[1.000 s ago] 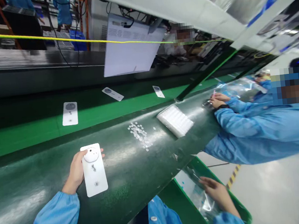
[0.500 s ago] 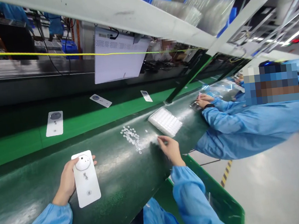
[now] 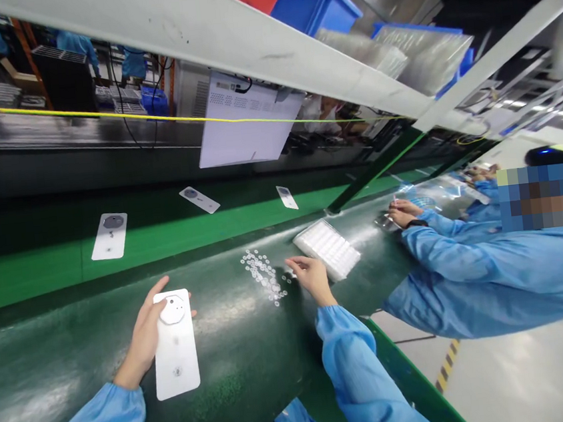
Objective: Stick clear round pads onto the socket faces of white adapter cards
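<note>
My left hand [image 3: 146,336] is closed around a white phone back cover [image 3: 177,356], with the thumb beside its round camera area and fingertips showing past the far edge. Its index finger sticks out above the top. My right hand [image 3: 311,276] hovers just right of a scatter of small clear rings [image 3: 262,273], its thumb and fingers brought together in a pinch. Whatever is between those fingertips is too small to make out. A clear tray with white strips [image 3: 328,248] lies right behind the right hand.
Several similar cards, one of them a white phone-shaped card [image 3: 110,237], lie on the green belt [image 3: 42,280] behind. A co-worker's blue sleeve [image 3: 447,254] and hands are at the right of the bench. A white panel [image 3: 250,130] and a green post [image 3: 372,168] stand beyond.
My right hand has moved left, closer to the scattered rings. My left hand has tilted the phone back cover slightly, and its index finger now stretches out. The camera view has shifted a little.
</note>
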Tool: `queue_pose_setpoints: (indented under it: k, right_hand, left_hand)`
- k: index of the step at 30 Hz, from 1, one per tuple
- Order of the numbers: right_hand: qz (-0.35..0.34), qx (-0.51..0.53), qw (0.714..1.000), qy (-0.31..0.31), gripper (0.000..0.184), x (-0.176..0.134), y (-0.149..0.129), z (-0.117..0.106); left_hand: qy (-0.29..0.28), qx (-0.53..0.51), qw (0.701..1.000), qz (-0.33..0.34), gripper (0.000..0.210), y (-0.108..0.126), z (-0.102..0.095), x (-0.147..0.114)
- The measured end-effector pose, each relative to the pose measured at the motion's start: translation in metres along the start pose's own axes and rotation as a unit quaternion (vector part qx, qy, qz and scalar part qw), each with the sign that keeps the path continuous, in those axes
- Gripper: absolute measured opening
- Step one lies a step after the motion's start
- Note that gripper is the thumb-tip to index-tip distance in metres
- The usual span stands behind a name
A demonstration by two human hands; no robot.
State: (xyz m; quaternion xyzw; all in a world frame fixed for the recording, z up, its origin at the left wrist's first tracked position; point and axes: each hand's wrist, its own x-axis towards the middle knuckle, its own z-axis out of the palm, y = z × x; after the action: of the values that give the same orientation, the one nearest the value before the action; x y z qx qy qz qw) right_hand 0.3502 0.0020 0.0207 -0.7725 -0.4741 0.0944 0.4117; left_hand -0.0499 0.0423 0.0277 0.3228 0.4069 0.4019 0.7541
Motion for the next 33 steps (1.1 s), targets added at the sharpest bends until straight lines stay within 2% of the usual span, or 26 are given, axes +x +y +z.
queue_pose_setpoints:
  k: [2,5,7,10,12,14,16,19,24,28,33]
  right_hand:
    - [-0.016,0.042,0.999,-0.021,0.052,-0.021,-0.021,0.010]
    - [-0.036,0.108,0.989,-0.094,0.042,-0.066,-0.057,0.040]
    - [-0.031,0.157,0.975,-0.153,0.036,-0.097,-0.080,0.063]
    - [0.029,0.260,0.934,-0.244,0.034,-0.129,-0.109,0.091]
    - [0.087,0.327,0.894,-0.293,0.037,-0.138,-0.121,0.103]
    - [0.136,0.370,0.862,-0.319,0.041,-0.142,-0.129,0.109]
    - [0.166,0.391,0.844,-0.328,0.043,-0.142,-0.133,0.111]
    - [0.180,0.395,0.838,-0.330,0.044,-0.142,-0.135,0.110]
    - [0.168,0.389,0.839,-0.341,0.042,-0.142,-0.135,0.106]
    - [0.147,0.389,0.837,-0.356,0.042,-0.141,-0.133,0.103]
    - [0.121,0.358,0.859,-0.345,0.041,-0.143,-0.132,0.102]
  left_hand:
    - [0.007,0.045,0.998,0.035,0.081,-0.004,0.001,-0.001]
    - [-0.024,0.143,0.985,0.088,0.046,-0.013,0.001,-0.001]
    - [-0.040,0.224,0.964,0.135,0.030,-0.018,0.000,-0.002]
    - [-0.041,0.312,0.931,0.186,0.024,-0.020,0.001,-0.005]
    - [-0.053,0.321,0.925,0.196,0.027,-0.019,0.002,-0.008]
    - [-0.080,0.314,0.924,0.201,0.028,-0.019,0.002,-0.010]
    - [-0.109,0.304,0.925,0.202,0.029,-0.020,0.002,-0.010]
    - [-0.130,0.287,0.929,0.193,0.026,-0.022,0.000,-0.009]
    - [-0.110,0.280,0.936,0.183,0.023,-0.024,-0.001,-0.005]
    - [-0.118,0.275,0.938,0.172,0.020,-0.022,0.000,-0.006]
    - [-0.113,0.281,0.937,0.172,0.015,-0.020,0.002,-0.007]
